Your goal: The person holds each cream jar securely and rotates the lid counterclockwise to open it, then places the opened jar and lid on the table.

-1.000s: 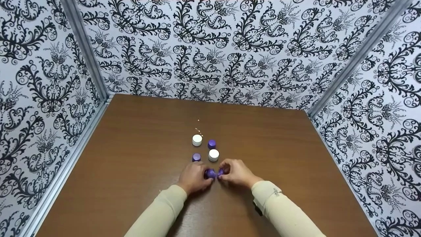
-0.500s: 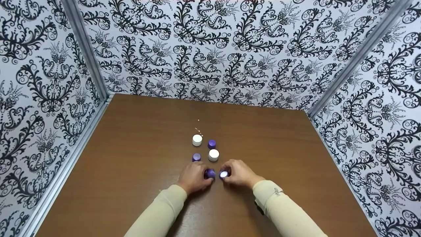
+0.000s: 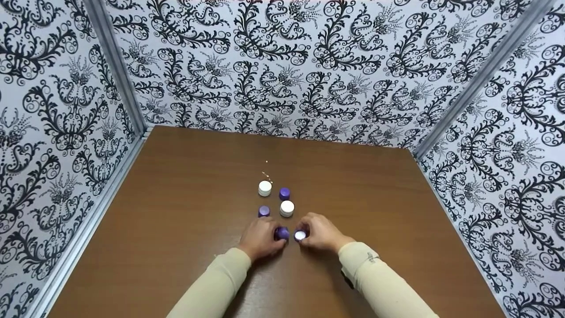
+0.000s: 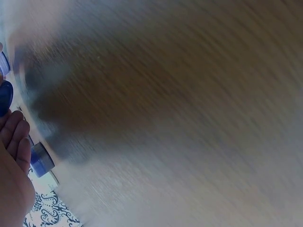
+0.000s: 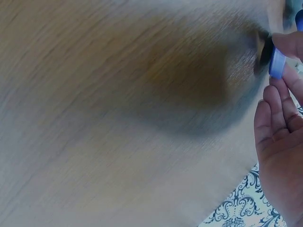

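Near the front middle of the brown table (image 3: 176, 212), my left hand (image 3: 270, 234) grips a small purple jar (image 3: 281, 233) that stands on the wood. Just to its right, my right hand (image 3: 307, 232) pinches a purple cap (image 3: 300, 235) whose white inside faces up. The two pieces sit a small gap apart. In the right wrist view the cap (image 5: 277, 62) is held edge-on between the fingertips (image 5: 289, 45) at the top right. In the blurred left wrist view a purple jar (image 4: 41, 160) shows beside my fingers (image 4: 16, 142).
Just beyond my hands stand two white capped jars (image 3: 265, 188) (image 3: 287, 208) and two purple ones (image 3: 284, 193) (image 3: 263, 211). A few pale specks (image 3: 266, 173) lie behind them. Patterned walls (image 3: 66, 110) close in the table on three sides.
A second ago both hands met on the purple jar. The right hand has since drawn the cap off to the right and turned its white inside up. The left hand stayed put.
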Available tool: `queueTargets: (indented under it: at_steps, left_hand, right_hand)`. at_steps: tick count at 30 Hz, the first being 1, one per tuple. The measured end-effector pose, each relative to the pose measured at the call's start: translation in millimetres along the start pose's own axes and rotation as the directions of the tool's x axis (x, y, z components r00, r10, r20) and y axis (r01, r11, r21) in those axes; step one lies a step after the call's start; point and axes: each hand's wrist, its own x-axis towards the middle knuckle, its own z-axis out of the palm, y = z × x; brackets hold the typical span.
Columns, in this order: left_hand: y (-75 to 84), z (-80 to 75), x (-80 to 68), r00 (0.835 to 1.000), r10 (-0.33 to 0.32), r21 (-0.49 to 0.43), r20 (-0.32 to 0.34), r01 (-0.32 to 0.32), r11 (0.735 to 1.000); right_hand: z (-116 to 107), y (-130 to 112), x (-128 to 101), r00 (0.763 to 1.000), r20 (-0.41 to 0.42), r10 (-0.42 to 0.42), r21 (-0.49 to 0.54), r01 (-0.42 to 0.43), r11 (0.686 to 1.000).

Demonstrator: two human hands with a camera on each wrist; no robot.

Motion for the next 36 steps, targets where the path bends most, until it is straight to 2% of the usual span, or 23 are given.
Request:
queueTargets:
  at_steps: [14,20,28,36]
  left_hand:
    - [3.2,3.5,0.1,1.0,0.02,0.0,0.003,-0.02,1.0]
    - [5.2,3.9,-0.2,0.999,0.028,0.025,0.016,-0.028,0.999]
    - [6.2,10.5,-1.4,0.999,0.042,0.062,-0.005,-0.042,0.997]
    - [7.5,12.2,-1.4,1.0,0.03,0.058,-0.004,-0.03,0.998]
  right_hand:
    - [-6,-4,0,0.999,0.028,0.022,0.011,-0.022,1.0]
    - [-6,-4,0,0.998,0.045,0.032,0.027,-0.033,0.999]
    - [-5,-3,1,0.999,0.042,0.029,0.028,-0.03,0.999]
    - [-5,-3,1,0.999,0.041,0.03,0.035,-0.032,0.999]
